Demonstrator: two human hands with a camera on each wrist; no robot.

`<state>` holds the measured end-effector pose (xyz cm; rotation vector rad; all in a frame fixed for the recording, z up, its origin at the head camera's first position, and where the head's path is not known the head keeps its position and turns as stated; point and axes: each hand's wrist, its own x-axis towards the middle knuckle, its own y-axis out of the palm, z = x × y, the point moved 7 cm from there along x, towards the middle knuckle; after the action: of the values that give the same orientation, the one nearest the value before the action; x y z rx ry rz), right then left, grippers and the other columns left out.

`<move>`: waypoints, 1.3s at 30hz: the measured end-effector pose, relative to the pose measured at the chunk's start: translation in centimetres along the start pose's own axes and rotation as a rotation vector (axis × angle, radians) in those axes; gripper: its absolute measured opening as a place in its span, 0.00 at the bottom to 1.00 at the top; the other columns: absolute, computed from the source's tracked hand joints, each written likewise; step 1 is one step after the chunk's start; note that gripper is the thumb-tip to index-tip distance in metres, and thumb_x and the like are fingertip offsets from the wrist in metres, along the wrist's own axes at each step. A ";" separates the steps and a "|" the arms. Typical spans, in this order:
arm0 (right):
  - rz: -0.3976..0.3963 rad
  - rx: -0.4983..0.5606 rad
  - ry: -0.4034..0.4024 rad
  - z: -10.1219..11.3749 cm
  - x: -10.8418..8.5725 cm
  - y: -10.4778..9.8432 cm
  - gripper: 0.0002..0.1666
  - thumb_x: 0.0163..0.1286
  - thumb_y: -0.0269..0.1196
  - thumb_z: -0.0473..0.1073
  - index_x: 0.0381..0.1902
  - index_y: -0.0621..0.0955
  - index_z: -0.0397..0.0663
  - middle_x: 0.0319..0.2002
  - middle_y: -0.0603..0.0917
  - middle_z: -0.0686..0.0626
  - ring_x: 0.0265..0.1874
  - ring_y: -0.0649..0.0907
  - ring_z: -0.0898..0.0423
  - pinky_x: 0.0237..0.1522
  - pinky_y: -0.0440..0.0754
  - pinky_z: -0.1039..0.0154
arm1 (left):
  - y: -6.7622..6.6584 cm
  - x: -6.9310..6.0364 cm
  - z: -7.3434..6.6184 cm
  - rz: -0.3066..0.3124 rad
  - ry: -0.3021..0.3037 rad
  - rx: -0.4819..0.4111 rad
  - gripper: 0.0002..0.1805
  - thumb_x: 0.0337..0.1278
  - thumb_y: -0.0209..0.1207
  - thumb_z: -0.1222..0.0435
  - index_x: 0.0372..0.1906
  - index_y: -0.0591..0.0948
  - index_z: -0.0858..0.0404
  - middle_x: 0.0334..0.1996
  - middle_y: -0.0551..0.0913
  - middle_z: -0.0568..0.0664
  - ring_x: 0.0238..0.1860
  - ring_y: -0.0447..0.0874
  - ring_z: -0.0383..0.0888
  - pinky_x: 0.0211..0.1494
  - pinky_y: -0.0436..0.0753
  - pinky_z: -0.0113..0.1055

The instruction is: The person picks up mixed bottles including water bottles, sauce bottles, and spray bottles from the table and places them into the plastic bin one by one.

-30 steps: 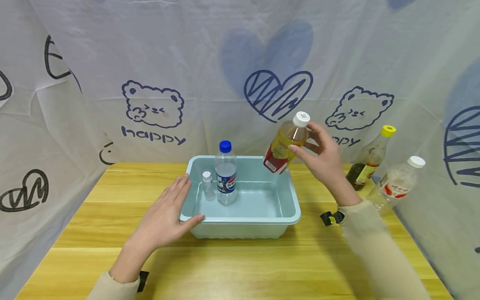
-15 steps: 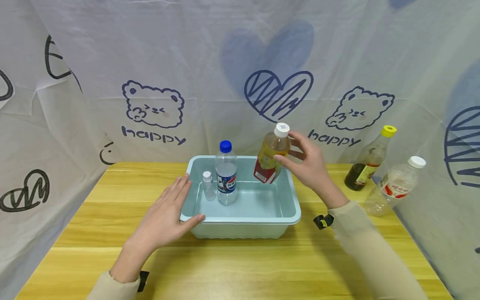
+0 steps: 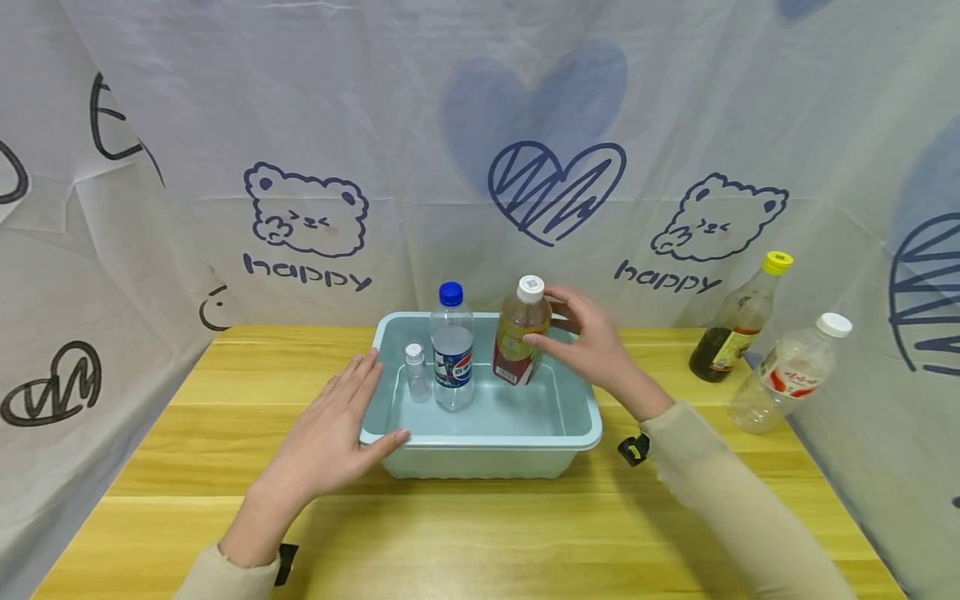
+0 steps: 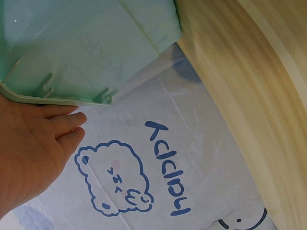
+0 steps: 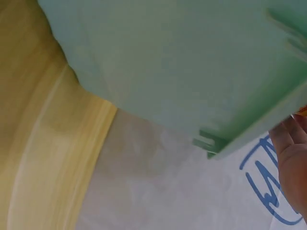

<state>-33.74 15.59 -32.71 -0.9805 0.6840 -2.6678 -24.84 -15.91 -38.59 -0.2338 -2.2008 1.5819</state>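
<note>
My right hand grips a drink bottle with a white cap and a yellow and red label, holding it slightly tilted over the inside of a light blue plastic basin. Whether its base touches the basin floor I cannot tell. Along the basin's left rim rests my left hand, fingers straight and thumb over the front corner. Within the basin stand a small clear bottle with a white cap and a Pepsi bottle with a blue cap. In the left wrist view, straight fingers lie against the basin's rim.
To the right on the wooden table stand a dark sauce bottle with a yellow cap and a clear plastic bottle with a white cap. A printed cloth hangs behind the table.
My right hand has moved left and down, bringing the drink bottle from above the basin's right back edge to inside it, beside the Pepsi bottle. The left hand has stayed still.
</note>
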 end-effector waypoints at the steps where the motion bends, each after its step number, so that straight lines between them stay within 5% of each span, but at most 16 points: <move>1: 0.011 0.005 0.009 -0.1 0.0 0.2 0.41 0.60 0.77 0.33 0.70 0.74 0.39 0.65 0.79 0.39 0.62 0.82 0.40 0.60 0.86 0.55 | 0.0 0.0 0.0 0.000 0.000 0.002 0.58 0.64 0.56 0.31 0.82 0.55 0.68 0.85 0.46 0.57 0.83 0.46 0.59 0.83 0.54 0.56; 8: 0.091 0.002 0.101 -1.2 -0.3 1.7 0.42 0.58 0.79 0.34 0.69 0.74 0.40 0.65 0.79 0.40 0.61 0.83 0.41 0.61 0.85 0.54 | 0.0 -0.1 0.0 0.001 -0.002 0.001 0.58 0.64 0.58 0.32 0.82 0.55 0.68 0.85 0.46 0.56 0.83 0.46 0.59 0.83 0.54 0.57; 29: 0.402 -0.030 0.190 -2.4 1.0 4.8 0.34 0.55 0.80 0.32 0.57 0.77 0.38 0.63 0.79 0.38 0.61 0.82 0.39 0.60 0.86 0.50 | 0.0 0.0 -0.1 0.000 0.007 0.005 0.57 0.65 0.57 0.32 0.82 0.56 0.69 0.84 0.46 0.58 0.83 0.47 0.60 0.83 0.54 0.57; 39: 0.434 -0.048 0.211 -2.7 1.1 5.1 0.36 0.56 0.80 0.33 0.60 0.77 0.39 0.61 0.82 0.40 0.59 0.84 0.40 0.59 0.87 0.52 | 0.1 0.0 0.0 0.000 0.009 0.003 0.58 0.65 0.55 0.31 0.82 0.54 0.69 0.84 0.47 0.59 0.83 0.47 0.60 0.83 0.54 0.57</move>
<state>-36.09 11.69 -36.46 -0.4897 0.8909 -2.3914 -24.80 -15.86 -38.69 -0.2396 -2.1919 1.5805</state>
